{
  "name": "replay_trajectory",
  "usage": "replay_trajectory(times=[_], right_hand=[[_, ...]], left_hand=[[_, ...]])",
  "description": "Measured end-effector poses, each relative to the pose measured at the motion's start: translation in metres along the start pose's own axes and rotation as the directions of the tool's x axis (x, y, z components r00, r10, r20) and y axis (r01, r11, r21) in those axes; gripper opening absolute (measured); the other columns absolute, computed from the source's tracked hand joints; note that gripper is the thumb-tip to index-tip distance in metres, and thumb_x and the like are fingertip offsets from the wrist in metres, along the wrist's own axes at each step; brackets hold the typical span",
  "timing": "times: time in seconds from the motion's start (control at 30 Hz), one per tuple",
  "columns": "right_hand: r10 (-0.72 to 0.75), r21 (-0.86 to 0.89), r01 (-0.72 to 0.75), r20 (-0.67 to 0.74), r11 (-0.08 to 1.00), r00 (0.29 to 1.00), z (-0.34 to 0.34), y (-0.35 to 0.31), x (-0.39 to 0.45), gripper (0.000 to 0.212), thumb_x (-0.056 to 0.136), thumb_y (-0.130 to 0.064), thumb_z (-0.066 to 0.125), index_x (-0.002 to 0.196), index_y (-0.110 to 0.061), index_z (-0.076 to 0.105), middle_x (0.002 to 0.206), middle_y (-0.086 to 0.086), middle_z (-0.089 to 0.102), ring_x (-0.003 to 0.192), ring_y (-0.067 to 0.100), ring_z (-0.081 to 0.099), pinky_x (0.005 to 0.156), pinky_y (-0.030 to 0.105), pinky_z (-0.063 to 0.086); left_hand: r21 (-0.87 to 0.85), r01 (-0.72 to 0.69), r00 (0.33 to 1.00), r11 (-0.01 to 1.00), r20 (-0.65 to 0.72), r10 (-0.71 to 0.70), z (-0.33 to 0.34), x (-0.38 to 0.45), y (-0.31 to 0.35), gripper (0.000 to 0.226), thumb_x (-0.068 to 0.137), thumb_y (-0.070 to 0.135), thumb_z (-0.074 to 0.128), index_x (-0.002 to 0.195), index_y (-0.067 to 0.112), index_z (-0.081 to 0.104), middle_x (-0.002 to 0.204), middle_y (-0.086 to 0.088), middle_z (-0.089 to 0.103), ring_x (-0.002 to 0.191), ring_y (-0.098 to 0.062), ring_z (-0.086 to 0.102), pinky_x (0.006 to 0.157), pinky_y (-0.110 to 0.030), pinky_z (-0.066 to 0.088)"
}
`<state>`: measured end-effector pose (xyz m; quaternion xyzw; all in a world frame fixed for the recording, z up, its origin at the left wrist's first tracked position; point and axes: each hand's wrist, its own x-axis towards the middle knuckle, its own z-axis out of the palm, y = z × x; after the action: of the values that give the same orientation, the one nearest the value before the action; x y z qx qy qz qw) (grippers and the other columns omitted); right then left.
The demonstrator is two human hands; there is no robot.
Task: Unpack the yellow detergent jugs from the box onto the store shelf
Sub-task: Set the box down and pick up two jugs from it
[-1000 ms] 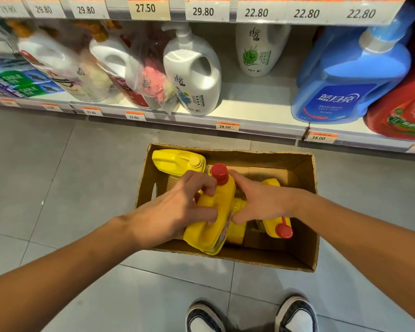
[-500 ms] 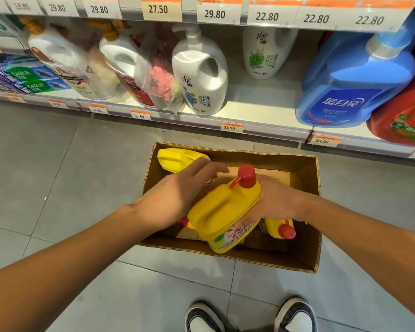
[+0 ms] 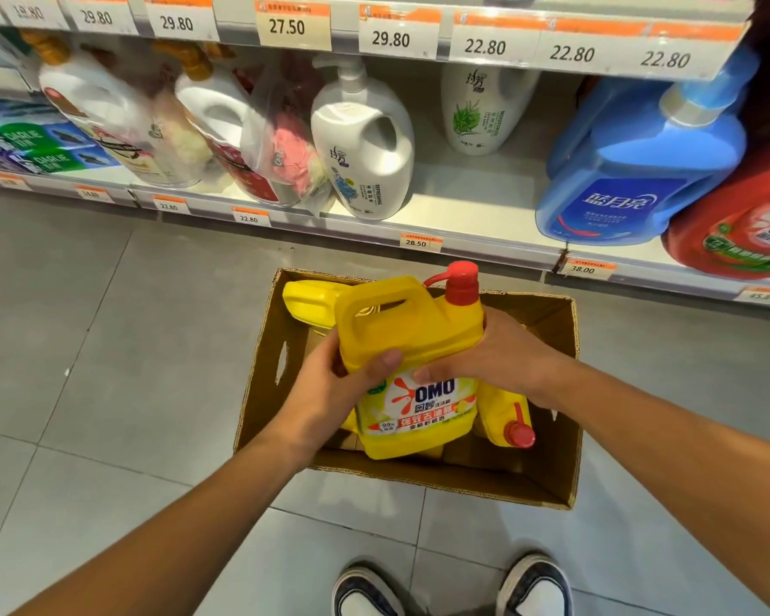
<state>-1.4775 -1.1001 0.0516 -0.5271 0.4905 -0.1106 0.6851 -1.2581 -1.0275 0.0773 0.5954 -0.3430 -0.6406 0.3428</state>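
A yellow OMO detergent jug [image 3: 407, 335] with a red pump cap is held upright above the open cardboard box [image 3: 552, 477] on the floor. My left hand [image 3: 336, 384] grips its left side with the thumb across the front. On its right side, my right hand [image 3: 494, 353] wraps around the jug. Two more yellow jugs lie in the box: one [image 3: 305, 300] at the far left corner, another [image 3: 505, 415] on its side at the right with a red cap. The shelf [image 3: 476, 206] runs behind the box.
The shelf holds white bottles [image 3: 365, 144], a blue jug [image 3: 636, 166] and a red jug [image 3: 743, 229]; bare shelf space lies between the white and blue ones. Price tags line the shelf edges. My shoes [image 3: 450, 589] stand on grey floor tiles.
The jug has been lifted out of the box and turned upright, label facing me. Both hands have shifted to grip its sides.
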Motion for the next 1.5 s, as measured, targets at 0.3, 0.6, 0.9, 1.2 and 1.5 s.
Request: replay_trajectory(times=[0.3,0.6,0.9,1.2,1.5], right_hand=[[0.034,-0.01,-0.034,0.013,0.999,0.999,0.013,-0.013,0.004,0.055,0.072,-0.029,0.093,0.121,-0.036,0.068,0.108,-0.013,0.08,0.096,0.007,0.077,0.086,0.035,0.063],[0.094,-0.155,-0.151,-0.325,0.976,0.941,0.013,0.02,-0.009,0.09,0.066,-0.068,0.081,0.141,-0.03,0.049,0.132,-0.011,0.056,0.123,0.01,0.055,0.101,0.037,0.052],[0.382,-0.34,-0.587,-0.508,0.735,0.772,0.007,0.108,-0.034,0.064,0.087,-0.051,0.075,0.131,-0.014,0.045,0.124,0.008,0.058,0.111,0.028,0.061,0.091,0.042,0.059],[0.311,-0.284,-0.493,-0.501,0.822,0.808,0.01,0.095,-0.024,0.062,0.099,-0.049,0.059,0.145,-0.016,0.034,0.137,0.011,0.053,0.123,0.035,0.059,0.096,0.048,0.056],[0.328,-0.191,-0.534,-0.608,0.824,0.723,-0.019,0.095,-0.028,0.045,0.107,-0.04,0.046,0.141,-0.01,0.042,0.113,0.008,0.056,0.098,0.027,0.061,0.079,0.042,0.059]], left_hand=[[0.087,-0.1,0.962,0.991,-0.246,0.119,-0.009,0.029,0.03,0.017,0.088,0.031,0.076,0.103,0.022,0.073,0.101,-0.005,0.077,0.096,-0.029,0.073,0.085,-0.057,0.06],[-0.061,-0.043,0.937,0.997,-0.348,0.019,-0.024,0.034,0.034,0.02,0.091,0.018,0.072,0.11,0.011,0.076,0.1,-0.012,0.079,0.094,-0.031,0.076,0.076,-0.04,0.063],[-0.032,-0.009,0.934,0.999,-0.358,-0.003,-0.034,0.034,0.026,0.015,0.09,0.019,0.074,0.105,0.016,0.076,0.096,-0.007,0.08,0.09,-0.026,0.077,0.076,-0.041,0.061],[-0.079,0.059,0.919,0.995,-0.385,-0.086,-0.037,0.032,0.008,0.025,0.088,0.022,0.076,0.112,0.019,0.074,0.099,-0.002,0.081,0.088,-0.023,0.078,0.068,-0.036,0.061],[-0.113,0.056,0.905,0.992,-0.413,-0.099,-0.04,0.035,0.011,0.017,0.086,0.02,0.077,0.103,0.021,0.075,0.093,-0.002,0.081,0.084,-0.022,0.079,0.068,-0.036,0.062]])
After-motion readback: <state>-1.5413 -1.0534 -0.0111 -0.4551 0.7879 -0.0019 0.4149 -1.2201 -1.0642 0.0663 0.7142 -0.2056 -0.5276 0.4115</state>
